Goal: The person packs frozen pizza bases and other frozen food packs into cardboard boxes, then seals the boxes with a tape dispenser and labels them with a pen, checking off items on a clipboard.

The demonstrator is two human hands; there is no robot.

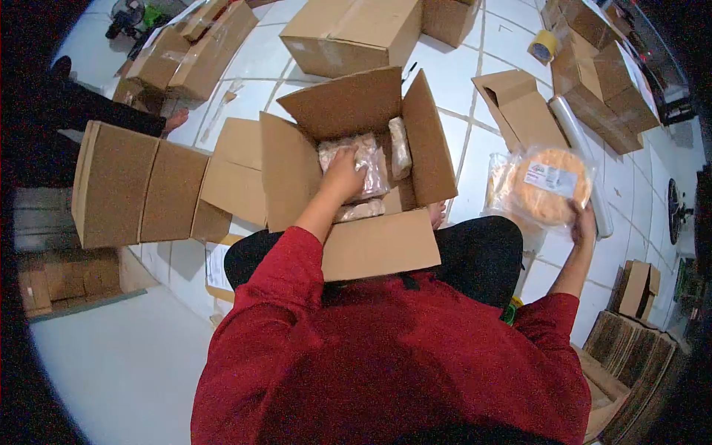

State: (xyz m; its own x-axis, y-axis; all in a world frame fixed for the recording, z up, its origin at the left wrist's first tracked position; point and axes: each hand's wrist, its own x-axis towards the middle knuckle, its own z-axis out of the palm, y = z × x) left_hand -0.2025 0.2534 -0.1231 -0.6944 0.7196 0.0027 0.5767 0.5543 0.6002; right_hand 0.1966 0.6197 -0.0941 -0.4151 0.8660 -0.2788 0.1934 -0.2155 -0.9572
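An open cardboard box [382, 241] stands between my legs with its flaps spread outward. Inside it, my left hand [345, 176] is closed on a clear-plastic-wrapped packet [374, 174]; the fingertips are partly hidden. Another wrapped packet [399, 148] stands along the box's right side, and one more [360, 211] lies by the near wall. Off to the right, my right hand [584, 222] grips the edge of a clear plastic pack of round, flat, orange-tan bread-like discs [550, 199] with a white label. Beside that pack is a further clear plastic pack [498, 182], partly covered.
Closed cartons [352, 37] stand ahead on white tile. A folded carton [512, 107], a plastic film roll [582, 141] and a yellow tape roll [544, 47] lie right. More boxes [115, 185] stand left, near another person's foot [176, 119]. Flattened cardboard [627, 356] is stacked lower right.
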